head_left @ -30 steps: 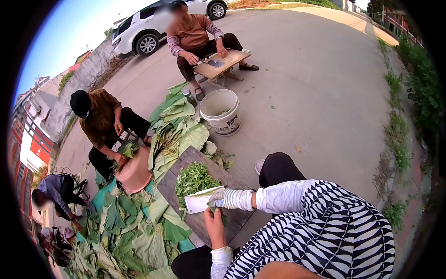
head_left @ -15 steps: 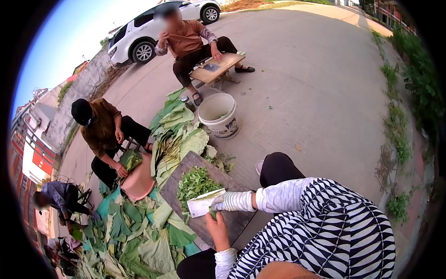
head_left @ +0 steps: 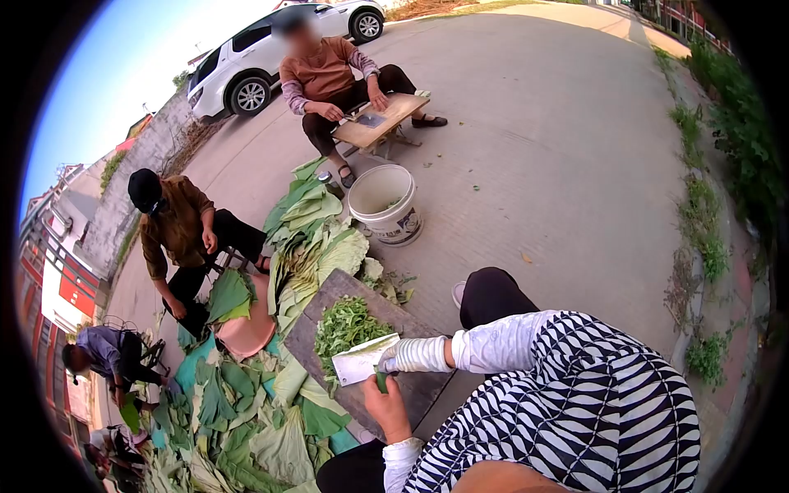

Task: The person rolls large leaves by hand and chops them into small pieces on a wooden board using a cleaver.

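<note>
My right hand (head_left: 415, 355), in a striped glove, is closed on a wide pale cleaver (head_left: 362, 359). The blade lies over a wooden board (head_left: 329, 297), along the edge of a heap of chopped greens (head_left: 348, 327). Below the cleaver, my bare left hand (head_left: 387, 406) is closed around a small green bundle (head_left: 380, 380), whose end shows by the blade. Both hands are close together at the board's lower part. The cleaver's handle is hidden by the glove.
Large leaves (head_left: 271, 435) spread left of the board. A white bucket (head_left: 385, 205) stands beyond. One person (head_left: 185, 238) sits by a pink basin (head_left: 251, 329); another (head_left: 329, 78) sits at a small table (head_left: 399, 115). Two people are at lower left, and a white car (head_left: 271, 49) is behind.
The cleaver and both my hands stay nearly in place. The person by the basin has a leaf stack spread over its rim. The person at the small table has lowered a raised hand to it.
</note>
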The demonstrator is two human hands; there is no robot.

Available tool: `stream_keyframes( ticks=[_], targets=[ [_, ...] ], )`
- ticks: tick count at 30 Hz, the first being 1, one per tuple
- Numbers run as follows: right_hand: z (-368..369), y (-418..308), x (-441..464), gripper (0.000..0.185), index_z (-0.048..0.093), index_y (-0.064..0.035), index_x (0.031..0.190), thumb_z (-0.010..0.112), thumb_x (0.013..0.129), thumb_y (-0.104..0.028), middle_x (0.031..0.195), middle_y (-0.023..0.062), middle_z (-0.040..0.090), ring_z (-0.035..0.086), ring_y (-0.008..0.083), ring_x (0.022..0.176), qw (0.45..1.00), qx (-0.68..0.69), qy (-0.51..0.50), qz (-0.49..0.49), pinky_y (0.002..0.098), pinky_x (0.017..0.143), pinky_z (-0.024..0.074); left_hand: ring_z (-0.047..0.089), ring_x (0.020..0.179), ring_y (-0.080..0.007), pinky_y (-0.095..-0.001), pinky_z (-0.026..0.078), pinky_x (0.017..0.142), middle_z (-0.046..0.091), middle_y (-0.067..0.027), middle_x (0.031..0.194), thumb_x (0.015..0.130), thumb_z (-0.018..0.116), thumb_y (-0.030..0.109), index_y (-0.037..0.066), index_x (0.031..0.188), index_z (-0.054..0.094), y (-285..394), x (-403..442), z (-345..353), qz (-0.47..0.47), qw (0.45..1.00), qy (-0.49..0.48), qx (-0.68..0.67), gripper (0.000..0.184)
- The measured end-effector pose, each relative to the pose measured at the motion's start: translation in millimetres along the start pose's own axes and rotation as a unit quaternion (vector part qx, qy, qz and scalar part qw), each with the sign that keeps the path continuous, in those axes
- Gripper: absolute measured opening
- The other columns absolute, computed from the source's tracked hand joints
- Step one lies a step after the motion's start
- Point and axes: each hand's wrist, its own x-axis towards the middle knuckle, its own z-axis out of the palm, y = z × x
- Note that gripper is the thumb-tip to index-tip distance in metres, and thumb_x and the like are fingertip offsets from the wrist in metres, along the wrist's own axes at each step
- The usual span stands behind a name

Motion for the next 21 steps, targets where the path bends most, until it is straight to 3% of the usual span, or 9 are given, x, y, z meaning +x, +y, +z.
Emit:
stream_keyframes(
  ticks=[3, 4, 11, 18, 20, 21],
  targets=[
    [-1, -7, -7, 0.025, 0.067, -0.0081, 0.087, 0.051, 0.089, -0.028, 0.068, 0.0008, 0.059, 0.049, 0.0121, 0.061, 0.999, 0.020, -0.009, 0.033, 0.0291, 0.060, 0.0419, 0.060, 0.074, -0.0376, -0.0420, 0.047, 0.067, 0.063, -0.0204, 0.083, 0.078, 0.065, 0.012, -0.001, 0.097, 0.060, -1, -1, 0, 0.012, 0.999, -0.003, 0.036, 0.023],
    [-6, -13, -8, 0.025, 0.065, -0.0040, 0.100, 0.051, 0.094, -0.024, 0.088, 0.0025, 0.065, 0.055, 0.0112, 0.080, 0.996, 0.002, -0.050, 0.074, 0.0280, 0.076, 0.0461, 0.060, 0.072, -0.0378, -0.0424, 0.047, 0.065, 0.062, -0.0202, 0.081, 0.079, 0.065, 0.012, -0.001, 0.095, 0.060, 3, 0, -1, 0.018, 0.999, -0.008, 0.029, 0.021],
    [-4, 4, -2, 0.025, 0.064, -0.0042, 0.100, 0.051, 0.093, -0.024, 0.088, 0.0028, 0.064, 0.055, 0.0112, 0.080, 0.998, -0.010, -0.049, 0.024, 0.0280, 0.076, 0.0460, 0.058, 0.066, -0.0377, -0.0429, 0.044, 0.060, 0.060, -0.0198, 0.074, 0.080, 0.062, 0.011, -0.001, 0.086, 0.059, 10, 0, -3, 0.040, 0.999, -0.012, 0.008, 0.013],
    [-6, -8, -1, 0.023, 0.063, -0.0044, 0.096, 0.049, 0.093, -0.022, 0.081, 0.0027, 0.060, 0.050, 0.0109, 0.073, 0.997, -0.019, -0.058, 0.046, 0.0285, 0.072, 0.0452, 0.059, 0.070, -0.0369, -0.0413, 0.046, 0.065, 0.062, -0.0209, 0.081, 0.081, 0.063, 0.011, -0.003, 0.093, 0.060, 1, -4, 5, 0.037, 0.999, -0.002, 0.002, 0.019],
    [-6, -9, 1, 0.023, 0.063, -0.0045, 0.096, 0.048, 0.093, -0.022, 0.079, 0.0030, 0.059, 0.048, 0.0109, 0.071, 0.998, 0.000, -0.050, 0.038, 0.0285, 0.071, 0.0450, 0.061, 0.073, -0.0352, -0.0397, 0.047, 0.069, 0.063, -0.0213, 0.084, 0.082, 0.063, 0.011, -0.004, 0.096, 0.060, 5, -4, 6, -0.029, 0.998, 0.020, -0.048, 0.021],
    [-8, -16, 0, 0.023, 0.063, -0.0046, 0.095, 0.048, 0.093, -0.023, 0.079, 0.0055, 0.060, 0.051, 0.0136, 0.071, 0.996, -0.072, -0.052, 0.025, 0.0303, 0.070, 0.0457, 0.061, 0.073, -0.0352, -0.0397, 0.047, 0.069, 0.063, -0.0213, 0.084, 0.082, 0.063, 0.011, -0.004, 0.096, 0.060, 2, -4, 6, -0.029, 0.998, 0.020, -0.048, 0.021]
  ],
)
